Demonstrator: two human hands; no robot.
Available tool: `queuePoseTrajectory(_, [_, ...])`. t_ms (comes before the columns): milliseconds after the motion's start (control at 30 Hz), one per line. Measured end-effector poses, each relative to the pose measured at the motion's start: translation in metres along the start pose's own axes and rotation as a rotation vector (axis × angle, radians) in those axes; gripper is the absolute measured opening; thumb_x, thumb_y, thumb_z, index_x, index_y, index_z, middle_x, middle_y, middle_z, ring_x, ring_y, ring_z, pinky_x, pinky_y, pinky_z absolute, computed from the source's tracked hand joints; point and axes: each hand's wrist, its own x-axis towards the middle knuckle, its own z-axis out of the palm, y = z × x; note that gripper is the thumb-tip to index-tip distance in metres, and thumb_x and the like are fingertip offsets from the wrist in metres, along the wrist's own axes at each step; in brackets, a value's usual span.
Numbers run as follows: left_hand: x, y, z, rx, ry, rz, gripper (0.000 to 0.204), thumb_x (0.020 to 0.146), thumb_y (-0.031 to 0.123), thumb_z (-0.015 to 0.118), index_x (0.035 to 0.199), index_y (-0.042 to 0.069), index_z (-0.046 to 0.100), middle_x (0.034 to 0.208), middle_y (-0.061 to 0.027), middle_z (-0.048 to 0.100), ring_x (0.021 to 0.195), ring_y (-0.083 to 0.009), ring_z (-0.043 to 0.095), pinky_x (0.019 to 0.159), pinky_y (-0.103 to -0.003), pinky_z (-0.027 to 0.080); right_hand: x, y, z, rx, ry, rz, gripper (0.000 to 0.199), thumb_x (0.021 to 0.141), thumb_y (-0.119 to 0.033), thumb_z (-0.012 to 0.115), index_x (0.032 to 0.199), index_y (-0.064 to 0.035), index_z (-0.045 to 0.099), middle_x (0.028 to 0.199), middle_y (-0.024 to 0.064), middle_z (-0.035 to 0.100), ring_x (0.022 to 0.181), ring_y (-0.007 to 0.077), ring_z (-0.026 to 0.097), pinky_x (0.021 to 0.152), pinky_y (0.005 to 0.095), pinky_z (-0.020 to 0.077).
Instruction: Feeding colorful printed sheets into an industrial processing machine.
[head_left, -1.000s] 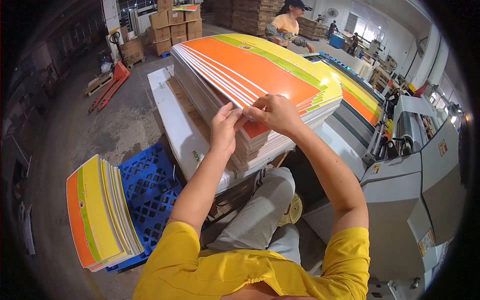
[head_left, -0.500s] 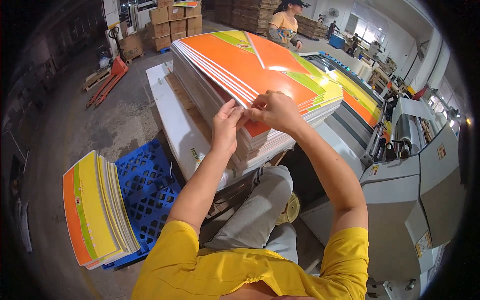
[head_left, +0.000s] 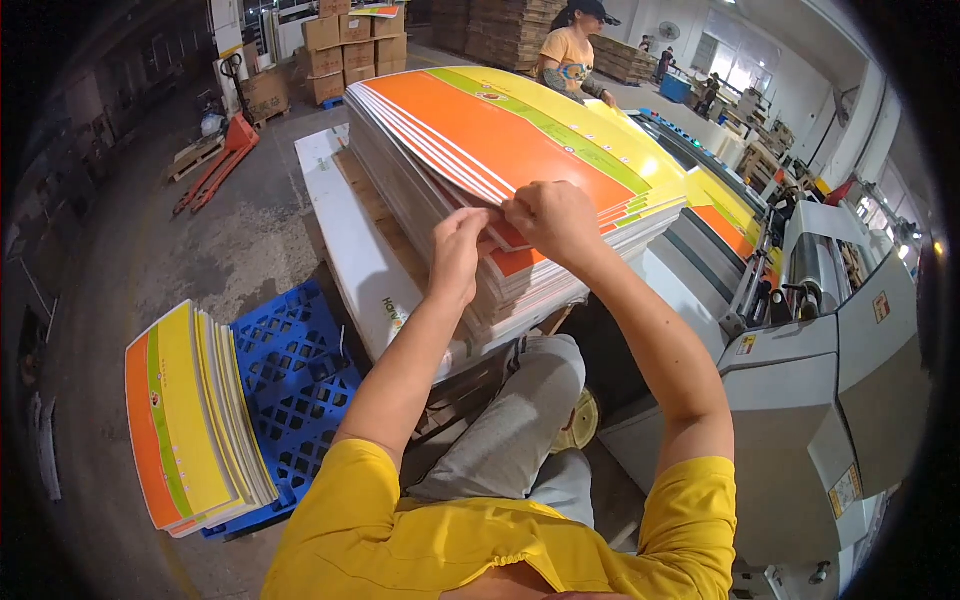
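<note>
- the tall stack of printed sheets (head_left: pixel 520 150) sits in front of me on the white pallet board (head_left: pixel 350 240); i'm separating a batch at its near corner
- my right hand (head_left: pixel 555 215) pinches the upper sheets' edge
- my left hand (head_left: pixel 458 255) presses its fingers against the corner below; next i judge i need a clean split before lifting
</note>
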Motion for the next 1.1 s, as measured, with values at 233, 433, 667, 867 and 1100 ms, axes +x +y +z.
queuePoseTrajectory(233, [0.001,-0.005,0.001,-0.013,0.027,0.009,0.014,0.084,0.014,0.052,0.083,0.001,0.059,0.077,-0.0017,0.058,0.069,-0.0088,0.054,0.063,-0.023,0.047,0.001,0.015,-0.002,0.369,-0.138,0.153,0.038,0.078,-0.036,0.052,0.063,-0.0021,0.061,0.057,0.0163,0.056,0.056,0.0317,0.056,0.054,0.0390,0.0434])
queuePoseTrajectory(433, [0.002,-0.008,-0.002,-0.006,0.009,0.031,0.014,0.084,0.011,0.052,0.084,0.000,0.060,0.079,-0.0028,0.058,0.070,-0.0090,0.055,0.064,-0.024,0.049,0.005,0.016,0.002,0.380,-0.237,0.178,0.036,0.077,-0.038,0.055,0.066,-0.0038,0.063,0.058,0.0142,0.058,0.055,0.0277,0.057,0.054,0.0360,0.0440])
queuePoseTrajectory(667, [-0.001,-0.005,-0.001,-0.018,0.011,0.041,0.014,0.084,0.009,0.052,0.086,-0.002,0.060,0.079,-0.0034,0.059,0.071,-0.0100,0.056,0.064,-0.024,0.050,0.009,0.018,0.003,0.433,-0.285,0.124,0.032,0.073,-0.036,0.062,0.072,-0.0042,0.066,0.059,0.0110,0.059,0.055,0.0219,0.058,0.054,0.0321,0.0445])
queuePoseTrajectory(867, [0.000,-0.006,0.002,-0.033,0.034,0.022,0.010,0.083,0.009,0.054,0.084,0.000,0.059,0.078,-0.0032,0.059,0.070,-0.0103,0.056,0.061,-0.024,0.049,0.013,0.029,0.001,0.765,-0.484,0.390,0.024,0.076,-0.025,0.061,0.082,-0.0024,0.066,0.061,0.0060,0.058,0.053,0.0096,0.050,0.050,0.0240,0.0415])
queuePoseTrajectory(1100, [-0.001,-0.004,0.001,-0.041,0.037,0.050,0.010,0.082,0.011,0.056,0.081,0.001,0.059,0.073,-0.0014,0.057,0.065,-0.0081,0.054,0.057,-0.021,0.047,0.000,0.010,0.000,-0.086,0.009,-0.161,0.018,0.072,-0.021,0.060,0.062,-0.0055,0.060,0.065,0.0052,0.059,0.057,0.0218,0.055,0.052,0.0304,0.0436])
